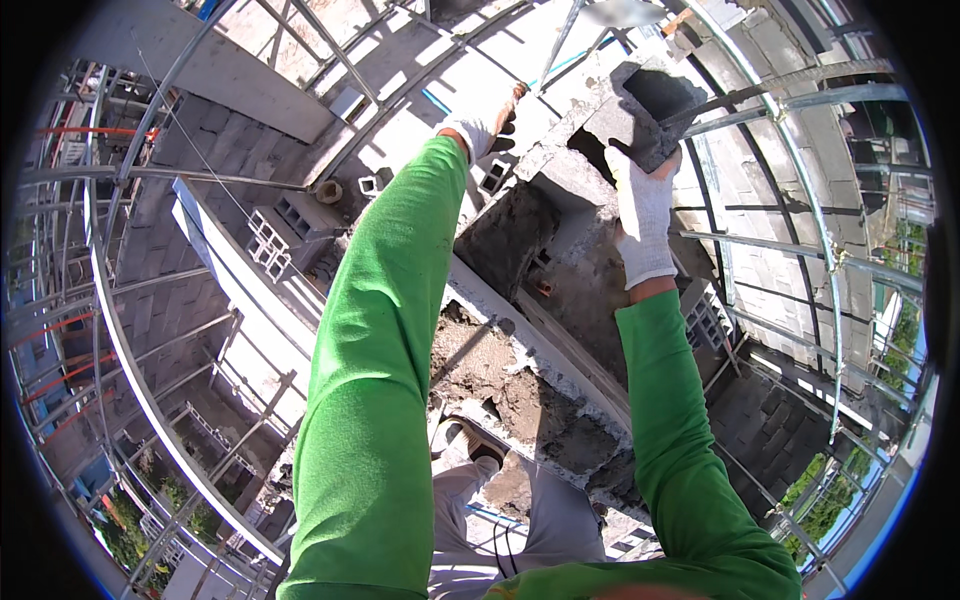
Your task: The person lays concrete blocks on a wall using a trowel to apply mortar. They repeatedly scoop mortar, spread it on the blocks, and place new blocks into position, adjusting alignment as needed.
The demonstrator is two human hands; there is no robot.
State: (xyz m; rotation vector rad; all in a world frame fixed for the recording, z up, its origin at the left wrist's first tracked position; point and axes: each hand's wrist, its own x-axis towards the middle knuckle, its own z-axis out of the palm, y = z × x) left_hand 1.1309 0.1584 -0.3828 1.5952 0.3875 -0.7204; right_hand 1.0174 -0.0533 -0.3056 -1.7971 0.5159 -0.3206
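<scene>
While right hand (642,195) grips hollow block (622,118), cavities (660,92) sit in shadow; left hand (488,130) extended, cannot tell if grasping.

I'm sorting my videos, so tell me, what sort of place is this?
Probably a building site: metal scaffolding poles surround the person, hollow concrete blocks sit to the left, and bare blockwork shows at lower right.
</scene>
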